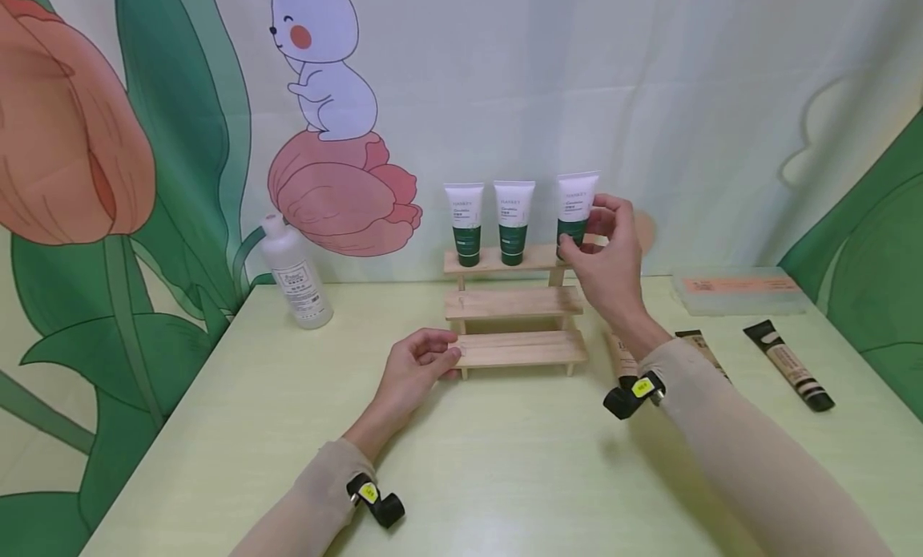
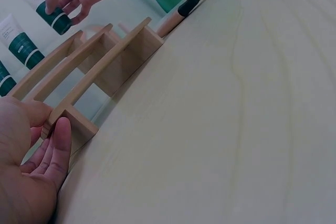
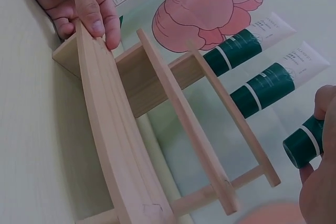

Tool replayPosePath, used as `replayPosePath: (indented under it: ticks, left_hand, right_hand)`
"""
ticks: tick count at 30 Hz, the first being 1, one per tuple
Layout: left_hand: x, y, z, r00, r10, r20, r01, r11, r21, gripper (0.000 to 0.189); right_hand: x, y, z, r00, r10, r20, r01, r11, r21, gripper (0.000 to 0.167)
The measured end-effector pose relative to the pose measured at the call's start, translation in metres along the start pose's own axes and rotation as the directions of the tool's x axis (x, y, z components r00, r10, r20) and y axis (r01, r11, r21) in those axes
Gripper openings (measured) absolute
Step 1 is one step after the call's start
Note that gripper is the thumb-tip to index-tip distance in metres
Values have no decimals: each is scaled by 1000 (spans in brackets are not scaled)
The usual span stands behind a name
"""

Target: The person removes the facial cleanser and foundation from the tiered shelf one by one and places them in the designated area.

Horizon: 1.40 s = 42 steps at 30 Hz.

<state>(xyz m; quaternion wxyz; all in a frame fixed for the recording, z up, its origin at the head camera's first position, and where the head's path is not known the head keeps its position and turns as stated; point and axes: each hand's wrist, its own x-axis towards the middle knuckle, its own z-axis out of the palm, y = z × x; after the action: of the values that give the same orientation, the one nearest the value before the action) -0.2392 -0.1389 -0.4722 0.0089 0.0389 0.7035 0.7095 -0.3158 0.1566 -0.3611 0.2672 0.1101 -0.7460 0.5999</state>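
Two white-and-green tubes [image 1: 513, 224] stood on the top step of the wooden stand [image 1: 513, 302], while the right hand [image 1: 611, 262] pinched a third tube [image 1: 574, 202] between thumb and fingers just above that step's right end. The left hand [image 1: 415, 366] pinched the left end of the stand's lowest step, well apart from the third tube. On the counter [image 1: 505, 461], a white bottle [image 1: 294, 272] stood left of the stand.

2 hands in pinch grips: left hand [image 1: 414, 369] low, right hand [image 1: 613, 262] higher
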Motion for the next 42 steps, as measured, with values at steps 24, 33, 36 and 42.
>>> replayPosePath:
  ticks: [24, 33, 36, 42]
  left_hand:
    - [1, 0, 2, 1000, -10, -6, 10, 1000, 1, 25]
    - [0, 0, 2, 1000, -5, -4, 5, 1000, -3, 25]
    - [0, 0, 2, 1000, 1, -2, -1, 1000, -5, 25]
    - [0, 1, 3, 1000, 2, -1, -2, 1000, -11, 25]
  right_hand:
    - [-9, -12, -93, 991, -26, -131, 15, 996, -84, 62]
    - [-16, -19, -128, 987, -4, -163, -23, 986, -165, 66]
    - [-19, -20, -141, 983, -23, -181, -10, 984, -176, 66]
    - [-29, -20, -166, 980, -23, -200, -15, 982, -186, 68]
